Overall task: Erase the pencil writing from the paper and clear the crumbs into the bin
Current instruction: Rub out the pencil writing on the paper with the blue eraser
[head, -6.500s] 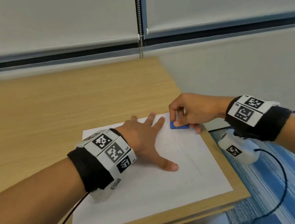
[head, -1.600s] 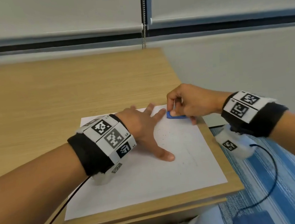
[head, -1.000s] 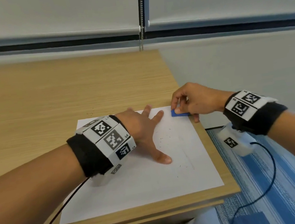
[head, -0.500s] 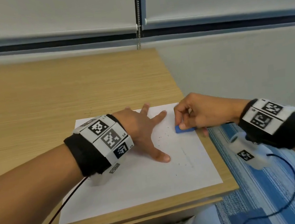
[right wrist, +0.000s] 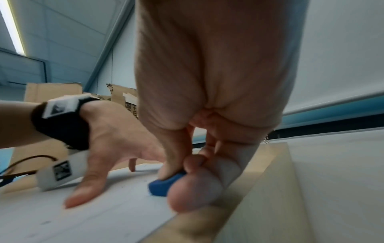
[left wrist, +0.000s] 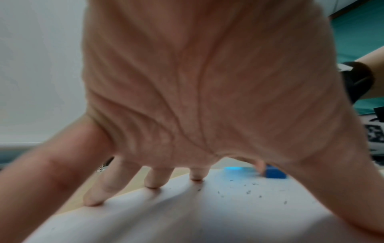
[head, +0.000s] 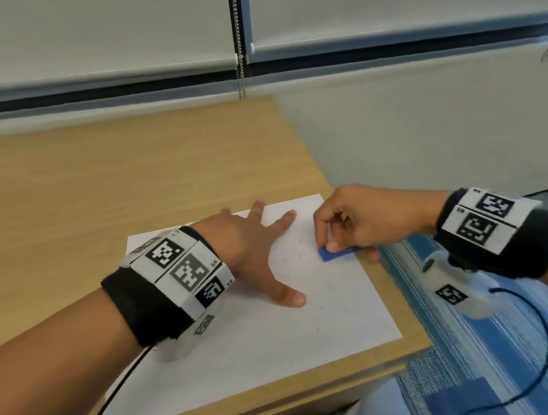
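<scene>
A white sheet of paper (head: 249,355) lies at the near right corner of the wooden desk (head: 91,195). My left hand (head: 254,251) lies flat on the sheet with fingers spread, pressing it down (left wrist: 153,180). My right hand (head: 347,226) pinches a blue eraser (head: 332,254) against the paper near its right edge; the eraser (right wrist: 164,185) shows between thumb and fingertips in the right wrist view, and at the far right (left wrist: 274,172) in the left wrist view. Dark eraser crumbs (left wrist: 249,191) dot the paper between the hands. A faint pencil line (head: 336,289) runs below the eraser. No bin is in view.
The desk's right edge (head: 390,296) runs close beside the paper, with blue striped carpet (head: 471,338) below it. A window blind and its bead chain (head: 237,39) hang behind the desk. Cardboard boxes (right wrist: 68,92) stand in the background. A black cable (head: 541,347) hangs from my right wrist.
My right hand has rubbed the eraser from the paper's top right corner down along the right edge toward me. My left hand stays pressed on the sheet. More crumbs show.
</scene>
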Action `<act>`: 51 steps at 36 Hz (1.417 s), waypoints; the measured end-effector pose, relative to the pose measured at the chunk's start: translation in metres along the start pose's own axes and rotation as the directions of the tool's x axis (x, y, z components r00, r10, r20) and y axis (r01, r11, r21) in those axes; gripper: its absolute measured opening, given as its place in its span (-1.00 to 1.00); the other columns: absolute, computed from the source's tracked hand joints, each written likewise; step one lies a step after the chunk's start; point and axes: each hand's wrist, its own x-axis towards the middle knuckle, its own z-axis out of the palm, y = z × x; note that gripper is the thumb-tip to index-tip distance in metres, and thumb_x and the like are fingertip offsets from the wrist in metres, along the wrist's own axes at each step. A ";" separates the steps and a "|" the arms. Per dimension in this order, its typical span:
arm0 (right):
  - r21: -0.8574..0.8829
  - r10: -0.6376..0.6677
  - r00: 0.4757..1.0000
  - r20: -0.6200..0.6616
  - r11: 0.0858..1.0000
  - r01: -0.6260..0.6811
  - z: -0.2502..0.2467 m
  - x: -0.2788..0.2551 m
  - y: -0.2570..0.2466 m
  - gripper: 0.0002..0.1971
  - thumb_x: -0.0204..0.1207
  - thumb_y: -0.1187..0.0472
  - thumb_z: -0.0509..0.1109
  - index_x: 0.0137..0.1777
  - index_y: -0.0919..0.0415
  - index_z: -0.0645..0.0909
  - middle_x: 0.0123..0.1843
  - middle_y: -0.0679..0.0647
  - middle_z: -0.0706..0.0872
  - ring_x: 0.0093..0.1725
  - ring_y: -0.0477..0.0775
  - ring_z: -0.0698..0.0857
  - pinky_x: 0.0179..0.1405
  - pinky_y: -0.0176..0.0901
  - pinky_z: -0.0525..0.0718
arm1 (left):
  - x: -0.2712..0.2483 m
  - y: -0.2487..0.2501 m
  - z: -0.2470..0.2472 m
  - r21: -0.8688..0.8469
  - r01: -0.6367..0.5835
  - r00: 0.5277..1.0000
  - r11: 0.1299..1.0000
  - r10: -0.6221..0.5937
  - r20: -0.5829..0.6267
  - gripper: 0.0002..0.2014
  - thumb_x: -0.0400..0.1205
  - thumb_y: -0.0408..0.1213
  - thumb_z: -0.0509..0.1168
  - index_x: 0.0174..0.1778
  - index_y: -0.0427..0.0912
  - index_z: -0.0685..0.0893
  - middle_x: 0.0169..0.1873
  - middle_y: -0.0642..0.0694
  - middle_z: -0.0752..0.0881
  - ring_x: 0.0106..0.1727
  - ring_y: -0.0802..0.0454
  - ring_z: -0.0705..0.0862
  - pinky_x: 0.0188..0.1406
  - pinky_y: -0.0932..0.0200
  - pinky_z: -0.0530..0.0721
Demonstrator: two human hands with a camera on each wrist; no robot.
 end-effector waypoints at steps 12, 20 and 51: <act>-0.013 0.007 0.999 -0.033 1.000 -0.007 0.000 0.005 0.004 -0.94 0.58 0.30 0.39 -0.08 0.15 0.68 -0.27 0.27 0.70 -0.55 0.11 0.68 -0.42 -0.07 0.73 | 0.000 0.001 0.000 0.004 0.005 1.000 1.000 -0.005 0.000 0.27 0.21 0.64 0.26 0.54 0.36 -0.53 0.64 0.01 -0.49 0.67 -0.47 -0.17 0.56 -0.33 0.17; -0.038 0.057 0.973 -0.223 0.997 -0.067 -0.015 0.048 -0.002 -0.95 0.60 0.32 0.36 -0.04 0.21 0.64 -0.35 0.07 0.60 -0.71 -0.12 0.61 -0.33 0.07 0.78 | -0.001 0.000 0.001 -0.022 0.012 1.000 1.000 -0.012 0.010 0.28 0.23 0.63 0.26 0.54 0.32 -0.56 0.62 0.00 -0.51 0.66 -0.48 -0.21 0.57 -0.35 0.11; 0.042 -0.054 0.994 0.096 0.998 0.050 0.016 -0.009 -0.006 -0.92 0.56 0.30 0.43 -0.11 0.12 0.72 -0.32 0.25 0.64 -0.49 0.21 0.57 -0.50 0.10 0.73 | -0.001 0.004 -0.004 -0.001 0.037 0.999 0.999 -0.037 0.039 0.29 0.22 0.60 0.30 0.55 0.33 -0.54 0.63 0.03 -0.50 0.66 -0.49 -0.20 0.54 -0.41 0.21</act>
